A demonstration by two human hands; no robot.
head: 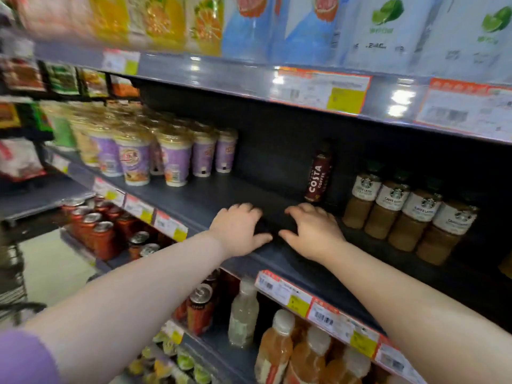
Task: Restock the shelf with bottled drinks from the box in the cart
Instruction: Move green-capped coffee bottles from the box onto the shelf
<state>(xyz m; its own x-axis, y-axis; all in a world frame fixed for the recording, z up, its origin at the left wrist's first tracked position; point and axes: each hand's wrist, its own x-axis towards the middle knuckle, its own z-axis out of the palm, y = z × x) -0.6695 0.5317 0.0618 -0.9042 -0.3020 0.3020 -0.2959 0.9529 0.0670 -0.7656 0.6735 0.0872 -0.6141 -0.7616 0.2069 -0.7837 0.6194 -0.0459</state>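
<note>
On the dark middle shelf [210,195] both of my hands lie palm down, side by side, thumbs pointing at each other. My left hand [238,228] and my right hand [313,231] have spread, slightly bent fingers. A darker patch lies between them, and I cannot tell whether it is an object or shadow. No bottle is in either hand. One dark red Costa coffee bottle [318,176] stands upright at the back of the shelf, just beyond my right hand. Neither the box nor its drinks are in view.
A row of Starbucks latte bottles [410,212] stands right of the Costa bottle. Purple cups [133,159] fill the shelf's left part. Cans [97,231] and juice bottles [277,350] sit on the shelf below. Price tags [299,295] line the shelf edge. A cart's wire edge [13,273] shows far left.
</note>
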